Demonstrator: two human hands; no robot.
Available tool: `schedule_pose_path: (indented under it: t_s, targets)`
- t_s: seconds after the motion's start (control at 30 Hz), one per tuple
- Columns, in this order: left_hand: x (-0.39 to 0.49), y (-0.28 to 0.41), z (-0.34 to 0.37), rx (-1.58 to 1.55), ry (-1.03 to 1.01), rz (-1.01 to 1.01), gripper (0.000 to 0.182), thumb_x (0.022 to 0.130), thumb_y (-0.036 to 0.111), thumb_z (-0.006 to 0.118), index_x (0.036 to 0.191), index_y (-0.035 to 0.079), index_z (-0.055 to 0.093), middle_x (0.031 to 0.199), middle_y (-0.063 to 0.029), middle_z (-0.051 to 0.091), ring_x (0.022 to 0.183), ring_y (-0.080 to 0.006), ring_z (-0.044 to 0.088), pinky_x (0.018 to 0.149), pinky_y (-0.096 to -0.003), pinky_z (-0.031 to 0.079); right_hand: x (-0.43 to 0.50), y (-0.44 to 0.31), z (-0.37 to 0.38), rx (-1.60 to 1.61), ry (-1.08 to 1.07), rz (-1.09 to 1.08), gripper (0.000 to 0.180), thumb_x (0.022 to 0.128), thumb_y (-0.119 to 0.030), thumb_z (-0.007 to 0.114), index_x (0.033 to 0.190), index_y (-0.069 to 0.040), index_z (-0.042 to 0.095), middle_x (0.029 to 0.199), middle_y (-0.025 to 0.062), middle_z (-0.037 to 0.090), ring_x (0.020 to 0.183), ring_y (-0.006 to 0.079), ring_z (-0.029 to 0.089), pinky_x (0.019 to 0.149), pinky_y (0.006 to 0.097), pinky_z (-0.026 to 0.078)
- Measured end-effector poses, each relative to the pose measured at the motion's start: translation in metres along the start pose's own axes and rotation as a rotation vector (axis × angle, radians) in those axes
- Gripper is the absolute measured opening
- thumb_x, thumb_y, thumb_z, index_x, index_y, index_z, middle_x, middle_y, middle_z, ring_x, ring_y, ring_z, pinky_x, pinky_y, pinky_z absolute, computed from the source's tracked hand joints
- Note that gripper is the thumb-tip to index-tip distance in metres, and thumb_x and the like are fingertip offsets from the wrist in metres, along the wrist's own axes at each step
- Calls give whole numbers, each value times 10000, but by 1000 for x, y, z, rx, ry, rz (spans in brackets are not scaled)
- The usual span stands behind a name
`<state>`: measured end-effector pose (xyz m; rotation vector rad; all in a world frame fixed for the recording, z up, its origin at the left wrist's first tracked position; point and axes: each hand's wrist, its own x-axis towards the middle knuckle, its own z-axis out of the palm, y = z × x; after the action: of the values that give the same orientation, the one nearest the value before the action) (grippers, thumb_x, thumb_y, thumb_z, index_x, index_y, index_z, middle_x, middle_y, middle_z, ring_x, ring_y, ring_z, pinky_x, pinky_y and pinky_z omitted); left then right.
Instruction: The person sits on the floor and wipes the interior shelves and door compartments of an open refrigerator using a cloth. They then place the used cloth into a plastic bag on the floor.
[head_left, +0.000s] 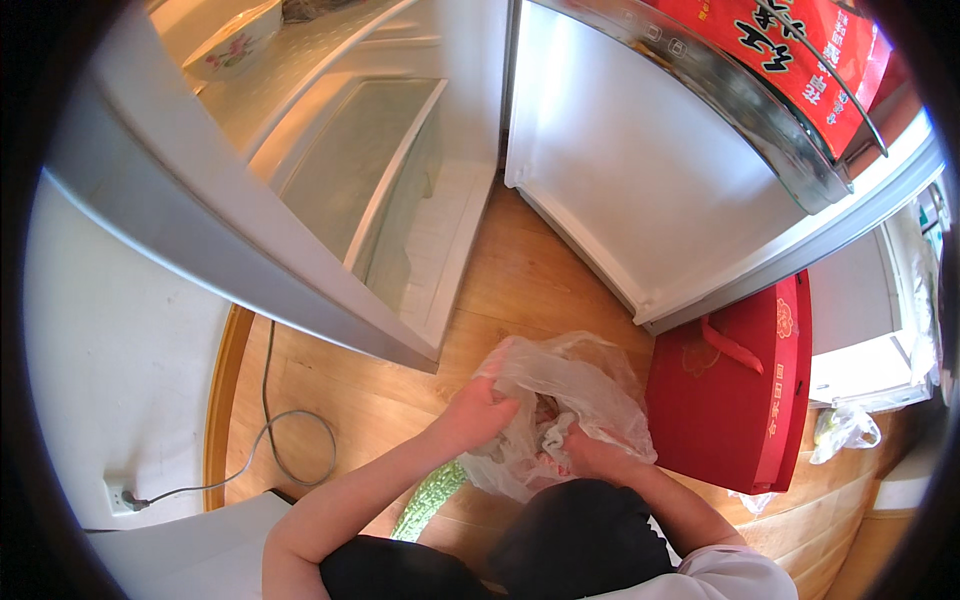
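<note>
My left hand (484, 409) grips the rim of a thin, translucent plastic bag (600, 375) low over the wooden floor. My right hand (604, 454) reaches into the bag's mouth from the right, beside a crumpled whitish plastic knot (556, 435). Its fingertips are hidden by the film, so its hold cannot be made out. Something reddish-brown shows inside the bag, too covered to identify. Beneath my left forearm lies a long green bumpy vegetable, seemingly a bitter melon (431, 496).
Ahead stands an open refrigerator with a clear drawer (360, 165); its door (622, 165) carries a red printed packet (810, 67). A red gift box (727, 397) stands right. A power cord (270, 427) loops at left. A small plastic bag (844, 435) is far right.
</note>
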<state>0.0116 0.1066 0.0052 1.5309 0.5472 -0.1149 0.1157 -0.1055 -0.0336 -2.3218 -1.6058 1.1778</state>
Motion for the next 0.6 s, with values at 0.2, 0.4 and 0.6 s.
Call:
schedule_pose_path:
  t_s: [0.2, 0.4, 0.6]
  targets:
    - [-4, 8, -1, 8, -54, -22, 779, 789, 37, 501, 1458, 147, 116, 1096, -126, 583, 790, -152, 611, 749, -293, 486, 3, -7, 4, 166, 49, -13, 413, 780, -180, 585, 1159, -26, 528, 1149, 208, 516, 1123, 357, 483, 969, 385, 374]
    - [-7, 4, -2, 29, -59, -31, 789, 793, 72, 508, 1460, 160, 97, 935, -125, 622, 743, -166, 609, 736, -292, 474, 20, -16, -1, 165, 221, -313, 318, 728, -180, 638, 999, -14, 638, 1160, 222, 508, 1164, 400, 424, 997, 418, 337]
    - [-3, 1, -1, 138, -37, -69, 779, 802, 108, 514, 1460, 182, 103, 792, -103, 626, 726, -192, 609, 706, -307, 468, 37, -9, -1, 49, 7, -304, 477, 703, -119, 580, 1155, 21, 520, 1100, 243, 521, 1138, 418, 431, 950, 452, 361]
